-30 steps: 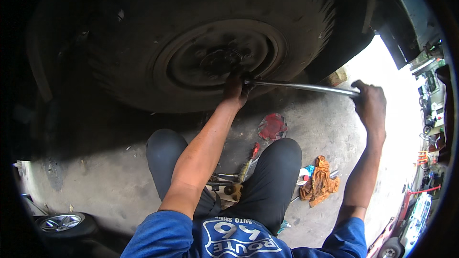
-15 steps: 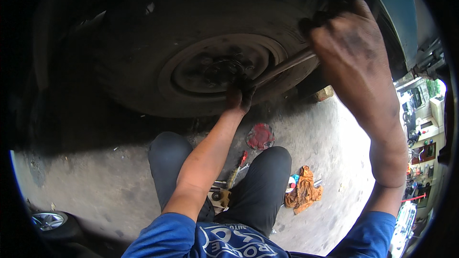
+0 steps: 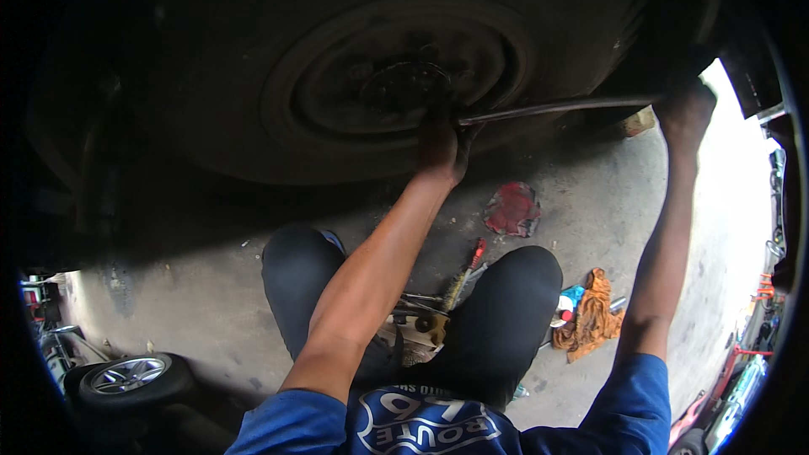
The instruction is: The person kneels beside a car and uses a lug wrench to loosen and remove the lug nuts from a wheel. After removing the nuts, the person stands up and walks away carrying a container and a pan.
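A large dark wheel [image 3: 278, 101] stands in front of me, deep in shadow, with a round hub at its middle. A long metal lug wrench [image 3: 560, 107] runs from beside the hub out to the right, nearly level. My left hand [image 3: 442, 147] is closed around its inner end, close against the rim; the wrench's tip and the nut there are hidden in the dark. Farther right, my right hand [image 3: 687, 114] grips the outer end with the arm stretched out. Shadow hides part of both hands' fingers.
On the concrete floor lie a crumpled red piece [image 3: 512, 208], an orange-brown rag [image 3: 594, 320] and a red-ended tool [image 3: 474, 263] between my knees. A loose tyre with a silver rim [image 3: 128, 375] is at lower left. A block [image 3: 638, 122] sits near the wheel's right side.
My right hand has swung down and outward with the wrench's outer end, so the wrench now lies flatter. My left hand stays at the inner end by the hub. The view has shifted slightly.
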A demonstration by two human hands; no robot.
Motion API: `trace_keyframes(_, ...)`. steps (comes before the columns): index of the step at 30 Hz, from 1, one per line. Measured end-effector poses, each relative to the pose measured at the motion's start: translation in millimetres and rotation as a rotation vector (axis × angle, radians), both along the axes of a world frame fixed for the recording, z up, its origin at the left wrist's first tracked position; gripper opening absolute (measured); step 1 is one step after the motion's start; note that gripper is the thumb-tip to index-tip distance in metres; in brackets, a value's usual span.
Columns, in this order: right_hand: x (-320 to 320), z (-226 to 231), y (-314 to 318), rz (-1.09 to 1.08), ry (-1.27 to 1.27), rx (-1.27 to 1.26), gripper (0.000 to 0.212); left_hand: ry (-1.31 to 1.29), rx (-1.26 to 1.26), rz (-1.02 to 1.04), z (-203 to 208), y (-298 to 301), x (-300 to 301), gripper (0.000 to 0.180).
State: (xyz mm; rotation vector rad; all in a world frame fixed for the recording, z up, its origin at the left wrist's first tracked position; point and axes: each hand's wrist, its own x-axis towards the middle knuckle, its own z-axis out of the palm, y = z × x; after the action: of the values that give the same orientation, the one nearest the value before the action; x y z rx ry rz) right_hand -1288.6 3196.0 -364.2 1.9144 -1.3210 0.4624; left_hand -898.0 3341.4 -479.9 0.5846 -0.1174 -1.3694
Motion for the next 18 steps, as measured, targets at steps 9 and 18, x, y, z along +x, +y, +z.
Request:
trace_keyframes(9,125.4,-424.0,142.8,-0.016,-0.57,1.393,0.049,-1.706,0.11,0.253,-14.7,-4.4,1.8,0.033)
trace_keyframes(18,46.8,-186.2,172.1,-0.103,-0.492,1.222,0.022,-0.815,0.258,0.019,-10.8,2.5,-2.6,0.026)
